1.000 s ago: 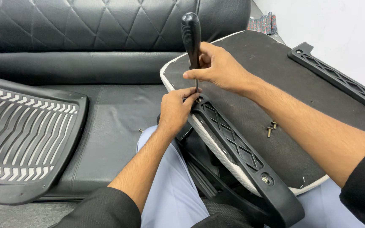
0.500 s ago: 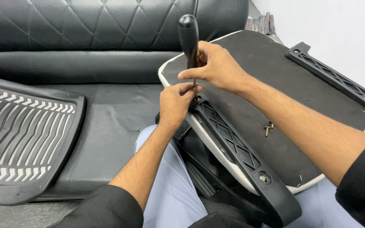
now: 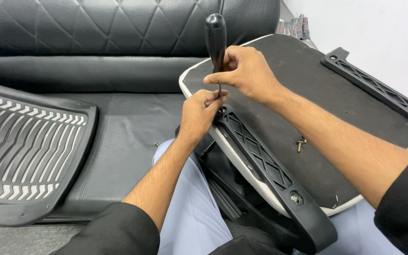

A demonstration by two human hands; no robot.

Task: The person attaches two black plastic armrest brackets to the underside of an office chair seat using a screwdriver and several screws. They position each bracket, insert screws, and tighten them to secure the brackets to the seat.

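My right hand (image 3: 246,73) grips a black-handled screwdriver (image 3: 216,35) held upright, its tip down at the top end of a black plastic armrest bracket (image 3: 265,163). My left hand (image 3: 201,111) pinches the screwdriver's shaft near the tip, right at the bracket's upper screw hole. The bracket lies along the near edge of an upturned chair seat (image 3: 317,94) with a black underside and white trim, resting on my lap. Loose screws (image 3: 301,143) lie on the seat underside beside my right forearm.
A second black bracket (image 3: 374,87) sits on the seat's far right edge. A black slatted chair back panel (image 3: 24,146) lies on the black leather sofa (image 3: 119,28) at left. A small screw (image 3: 157,144) rests on the sofa cushion. White wall at right.
Both hands and the screwdriver stay at the bracket's top screw hole, with only slight shifts of the fingers and handle.
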